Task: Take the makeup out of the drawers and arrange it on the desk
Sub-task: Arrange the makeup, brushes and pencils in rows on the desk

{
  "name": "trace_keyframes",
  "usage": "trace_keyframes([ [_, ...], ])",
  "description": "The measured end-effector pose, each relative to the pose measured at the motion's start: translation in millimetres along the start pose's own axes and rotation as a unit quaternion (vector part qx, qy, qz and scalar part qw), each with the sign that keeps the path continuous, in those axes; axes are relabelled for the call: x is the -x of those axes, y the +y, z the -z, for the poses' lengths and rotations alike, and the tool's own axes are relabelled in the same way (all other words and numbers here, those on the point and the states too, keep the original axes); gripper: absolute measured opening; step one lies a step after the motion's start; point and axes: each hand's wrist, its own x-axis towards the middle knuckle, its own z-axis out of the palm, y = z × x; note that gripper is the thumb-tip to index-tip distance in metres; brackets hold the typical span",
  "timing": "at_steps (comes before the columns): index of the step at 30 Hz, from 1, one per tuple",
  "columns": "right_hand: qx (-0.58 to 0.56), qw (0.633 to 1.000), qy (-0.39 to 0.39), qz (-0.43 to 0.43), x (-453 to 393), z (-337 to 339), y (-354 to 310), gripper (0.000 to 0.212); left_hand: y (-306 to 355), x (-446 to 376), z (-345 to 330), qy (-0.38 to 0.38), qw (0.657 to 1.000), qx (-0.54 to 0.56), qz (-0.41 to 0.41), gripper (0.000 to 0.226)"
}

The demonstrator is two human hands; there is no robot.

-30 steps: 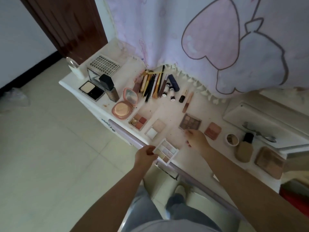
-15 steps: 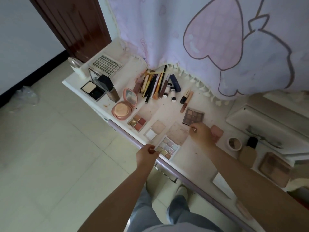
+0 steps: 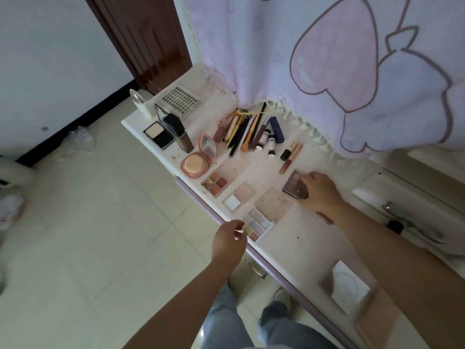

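Head view, looking down on the white desk (image 3: pixel 314 238). I take the pastel eyeshadow palette (image 3: pixel 258 227), open at the desk's near edge, as landmark. My left hand (image 3: pixel 227 241) hangs just left of it, off the edge — fingers loosely curled, holding nothing, fingertips close to the palette's corner. Beyond and to the right of it, my right hand (image 3: pixel 319 191) grips the dark brown palette (image 3: pixel 294 183), fingers curled over its right side. Further left along the edge lie a two-pan highlighter (image 3: pixel 239 196), a red-toned quad (image 3: pixel 215 183) and a round pink compact (image 3: pixel 197 161), lid up. Far behind the landmark — a cluster of brushes and pencils (image 3: pixel 245 131).
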Motion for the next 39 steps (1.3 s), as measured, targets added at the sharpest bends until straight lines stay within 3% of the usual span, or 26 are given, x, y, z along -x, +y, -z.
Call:
trace_keyframes([
  [4,-0.174,0.983,0.057,0.012,29.4,16.1,-0.1,0.046,28.2,8.6,-3.1,-0.010,0.998,0.055,-0.028,0.032],
  [8,-0.311,0.944,0.010,0.105,85.3,48.1,-1.9,0.037,62.2,16.2,-0.3,-0.128,0.974,0.181,-0.043,0.056],
  [11,-0.351,0.921,-0.039,0.163,127.3,71.3,-6.3,0.040,77.9,26.6,1.4,-0.194,0.945,0.257,-0.061,0.057],
  [13,-0.343,0.924,-0.017,0.171,144.8,76.8,-4.2,0.047,82.2,32.9,0.0,-0.222,0.929,0.284,-0.081,0.052],
  [17,-0.363,0.922,0.016,0.134,166.8,76.4,1.3,0.029,80.4,41.5,-10.0,-0.222,0.924,0.298,-0.090,0.046],
  [20,-0.390,0.917,0.007,0.087,174.8,66.1,4.8,0.030,78.7,49.0,-17.2,-0.225,0.919,0.313,-0.082,0.047],
  [22,-0.414,0.908,0.002,0.064,175.0,59.8,7.5,0.032,77.9,52.0,-17.5,-0.237,0.910,0.330,-0.083,0.069],
  [24,-0.476,0.879,-0.011,0.029,173.3,55.3,12.2,0.028,76.6,53.7,-16.0,-0.240,0.907,0.335,-0.082,0.102],
  [26,-0.544,0.837,-0.048,0.011,170.3,53.4,17.8,0.026,75.1,54.7,-14.1,-0.246,0.907,0.335,-0.065,0.091],
  [29,-0.626,0.774,-0.093,-0.010,161.0,53.0,25.3,0.007,67.6,57.9,-16.0,-0.212,0.907,0.362,-0.028,0.052],
  [31,-0.675,0.728,-0.108,-0.051,150.3,49.4,26.6,0.010,56.9,59.5,-19.8,-0.147,0.921,0.362,0.012,0.042],
  [33,-0.686,0.710,-0.133,-0.086,141.2,41.5,24.4,0.021,41.8,60.8,-26.7,-0.087,0.927,0.359,0.065,0.036],
  [36,-0.631,0.751,-0.144,-0.126,131.5,23.9,17.1,0.031,23.1,61.8,-40.8,-0.044,0.918,0.374,0.123,0.035],
  [39,-0.596,0.784,-0.099,-0.145,121.1,6.5,13.2,0.028,16.9,62.2,-52.6,-0.020,0.912,0.381,0.151,0.034],
])
